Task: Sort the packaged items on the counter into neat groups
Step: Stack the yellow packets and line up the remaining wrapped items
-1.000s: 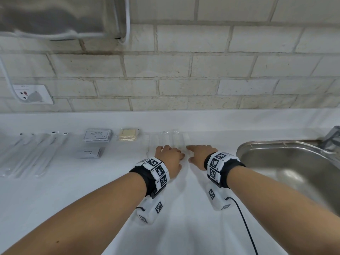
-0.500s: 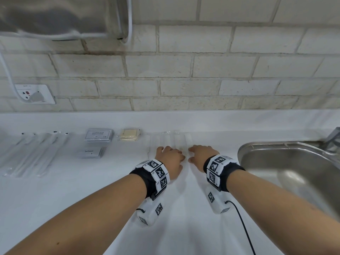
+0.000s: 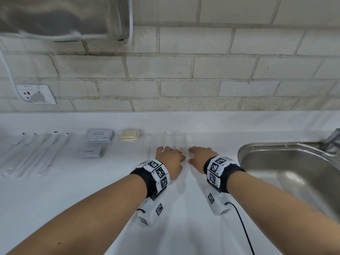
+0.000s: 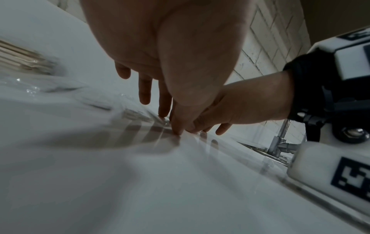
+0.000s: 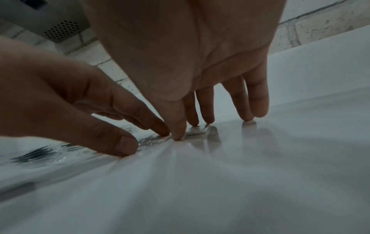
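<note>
A row of long clear-wrapped packets (image 3: pixel 170 140) lies side by side at the middle back of the white counter (image 3: pixel 92 190). My left hand (image 3: pixel 170 157) and right hand (image 3: pixel 199 155) rest on their near ends, close together, with straight fingers pressing down. In the left wrist view my left fingers (image 4: pixel 145 90) touch the crinkled wrap (image 4: pixel 132 114) beside my right hand (image 4: pixel 240 107). The right wrist view has my right fingertips (image 5: pixel 208 117) on the wrap, with my left hand (image 5: pixel 90 102) next to them. Neither hand grips anything.
To the left lie a yellow packet (image 3: pixel 129 135), grey shampoo sachets (image 3: pixel 99 135), a toothpaste sachet (image 3: pixel 90 153) and several long clear packets (image 3: pixel 29 153). A steel sink (image 3: pixel 287 162) with a tap (image 3: pixel 333 138) sits at the right. A brick wall stands behind.
</note>
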A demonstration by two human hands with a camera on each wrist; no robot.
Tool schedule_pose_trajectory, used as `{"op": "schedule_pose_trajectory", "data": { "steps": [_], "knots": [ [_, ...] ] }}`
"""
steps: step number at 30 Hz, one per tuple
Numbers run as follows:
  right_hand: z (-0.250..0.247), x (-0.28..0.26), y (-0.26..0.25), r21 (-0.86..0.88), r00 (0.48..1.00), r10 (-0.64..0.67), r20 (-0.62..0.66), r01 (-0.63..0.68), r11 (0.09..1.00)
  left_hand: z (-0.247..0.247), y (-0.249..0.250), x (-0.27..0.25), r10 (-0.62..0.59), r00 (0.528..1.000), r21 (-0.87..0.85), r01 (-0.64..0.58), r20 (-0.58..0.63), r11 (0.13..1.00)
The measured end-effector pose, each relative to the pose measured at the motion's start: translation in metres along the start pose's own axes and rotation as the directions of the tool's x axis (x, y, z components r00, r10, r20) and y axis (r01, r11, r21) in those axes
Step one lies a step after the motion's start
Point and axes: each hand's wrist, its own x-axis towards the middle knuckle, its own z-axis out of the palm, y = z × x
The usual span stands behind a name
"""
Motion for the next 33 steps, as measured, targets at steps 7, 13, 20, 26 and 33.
{"op": "schedule_pose_trajectory", "data": {
  "steps": [7, 13, 20, 26, 33],
  "knots": [
    [0.002, -0.001, 0.002, -0.002, 0.999, -0.028, -0.018, 0.028, 1.0, -0.002, 0.0, -0.003, -0.006, 1.0, -0.058, 0.005, -0.026, 0.998],
    [0.0, -0.003, 0.001, 0.003, 0.999, -0.041, -0.019, 0.041, 0.999, -0.011, -0.014, -0.008, -0.008, 0.997, -0.102, 0.0, -0.073, 0.995],
    [-0.013, -0.005, -0.028, -0.034, 0.981, -0.187, -0.057, 0.185, 0.982, -0.02, -0.071, -0.021, -0.147, 0.975, -0.287, 0.094, -0.167, 0.953],
    [-0.008, -0.001, -0.067, -0.07, 0.95, -0.303, 0.069, 0.308, 0.949, -0.01, -0.1, -0.036, -0.194, 0.981, -0.176, 0.19, -0.006, 0.966],
    [0.003, 0.002, -0.077, -0.127, 0.949, -0.307, 0.075, 0.315, 0.941, -0.006, -0.103, -0.038, -0.18, 0.983, -0.153, 0.181, 0.019, 0.971]
  ]
}}
